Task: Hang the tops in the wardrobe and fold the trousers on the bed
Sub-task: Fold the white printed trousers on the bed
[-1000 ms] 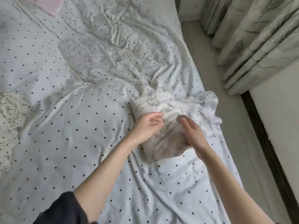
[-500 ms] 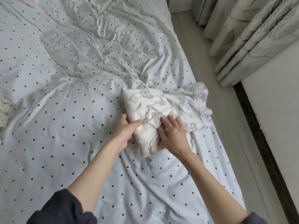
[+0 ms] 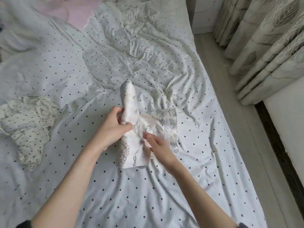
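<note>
White trousers with a grey line-drawing print (image 3: 158, 119) lie partly folded on the dotted bed sheet (image 3: 115, 195). My left hand (image 3: 111, 129) grips their left half and holds it lifted and folded upward, so it stands like a roll. Flat on the lower layer of the trousers rests my right hand (image 3: 158, 148), fingers together, just right of the raised part. The frilled waistband edge lies at the right side of the garment.
A crumpled cream garment with dark dots (image 3: 26, 125) lies on the bed at the left. A pink cloth (image 3: 72, 12) shows at the top. The bed's right edge borders a narrow floor strip (image 3: 230, 112) beside patterned curtains (image 3: 263, 46).
My left hand has lifted the trousers' left side up and over toward the right. My right hand stays pressing on the fabric. The camera has tilted, bringing the dotted garment into view.
</note>
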Motion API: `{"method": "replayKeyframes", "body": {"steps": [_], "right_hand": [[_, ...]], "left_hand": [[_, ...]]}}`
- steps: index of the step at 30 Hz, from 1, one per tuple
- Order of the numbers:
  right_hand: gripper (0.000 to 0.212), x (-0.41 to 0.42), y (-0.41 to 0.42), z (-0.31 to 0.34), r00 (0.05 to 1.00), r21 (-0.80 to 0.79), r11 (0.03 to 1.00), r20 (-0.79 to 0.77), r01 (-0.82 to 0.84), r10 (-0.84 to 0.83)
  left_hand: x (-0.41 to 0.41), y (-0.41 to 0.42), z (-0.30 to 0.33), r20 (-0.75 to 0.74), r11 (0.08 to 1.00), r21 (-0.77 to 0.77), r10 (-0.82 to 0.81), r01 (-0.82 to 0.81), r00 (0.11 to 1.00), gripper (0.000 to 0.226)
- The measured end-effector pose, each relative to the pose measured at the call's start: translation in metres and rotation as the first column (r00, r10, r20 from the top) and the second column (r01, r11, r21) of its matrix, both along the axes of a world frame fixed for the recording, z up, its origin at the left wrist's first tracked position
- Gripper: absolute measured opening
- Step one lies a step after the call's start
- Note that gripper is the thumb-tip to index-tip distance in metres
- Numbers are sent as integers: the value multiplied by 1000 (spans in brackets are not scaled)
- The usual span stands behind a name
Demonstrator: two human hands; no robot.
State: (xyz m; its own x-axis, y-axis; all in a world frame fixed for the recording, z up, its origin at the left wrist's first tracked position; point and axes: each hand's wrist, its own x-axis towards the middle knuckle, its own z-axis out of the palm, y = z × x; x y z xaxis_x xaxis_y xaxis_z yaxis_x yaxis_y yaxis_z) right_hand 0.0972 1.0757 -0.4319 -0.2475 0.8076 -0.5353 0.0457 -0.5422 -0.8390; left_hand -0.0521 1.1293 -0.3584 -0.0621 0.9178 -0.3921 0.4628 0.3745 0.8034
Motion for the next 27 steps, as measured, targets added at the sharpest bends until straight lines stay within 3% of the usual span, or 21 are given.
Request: {"method": "replayKeyframes", "body": {"steps": [3, 6, 8, 10, 12, 14, 16, 21, 25, 27], "right_hand": [[36, 29, -1, -3, 964, -149, 962, -108, 227, -244], [36, 61, -4, -5, 942, -101, 937, 27, 335, -334], [36, 72, -7, -12, 930, 27, 967, 267, 255, -253], [38, 70, -12, -17, 857, 205, 973, 478, 104, -192], [36, 57, -12, -21, 766, 424, 903, 603, -72, -223], [37, 38, -10, -33, 682, 552, 788, 688, -272, -247], [42, 27, -7, -55, 604, 544, 703, 771, -459, -203], [50, 40, -7, -109, 396, 323, 693, 916, -645, -58], [53, 41, 0, -122, 370, 207, 700, 925, -683, 88], [53, 39, 2, -118, 401, 234, 705, 913, -670, 78]], "left_hand": [[31, -9, -23, -28, 976, -133, -178, 173, 984, 36], [54, -21, -51, -45, 903, -221, -386, 368, 921, 32], [57, -26, -68, -191, 909, -141, -415, 393, 890, 34], [53, -29, -83, -363, 906, 6, -392, 422, 845, 40], [45, -28, -99, -501, 846, 81, -422, 527, 756, 48], [31, -27, -119, -590, 782, 37, -486, 622, 645, 56], [17, -27, -140, -655, 754, -44, -517, 655, 551, 61], [9, -32, -179, -684, 766, -142, -534, 627, 497, 61], [16, -26, -190, -616, 792, -158, -546, 590, 568, 61], [17, -31, -186, -575, 819, -53, -493, 572, 653, 62]]}}
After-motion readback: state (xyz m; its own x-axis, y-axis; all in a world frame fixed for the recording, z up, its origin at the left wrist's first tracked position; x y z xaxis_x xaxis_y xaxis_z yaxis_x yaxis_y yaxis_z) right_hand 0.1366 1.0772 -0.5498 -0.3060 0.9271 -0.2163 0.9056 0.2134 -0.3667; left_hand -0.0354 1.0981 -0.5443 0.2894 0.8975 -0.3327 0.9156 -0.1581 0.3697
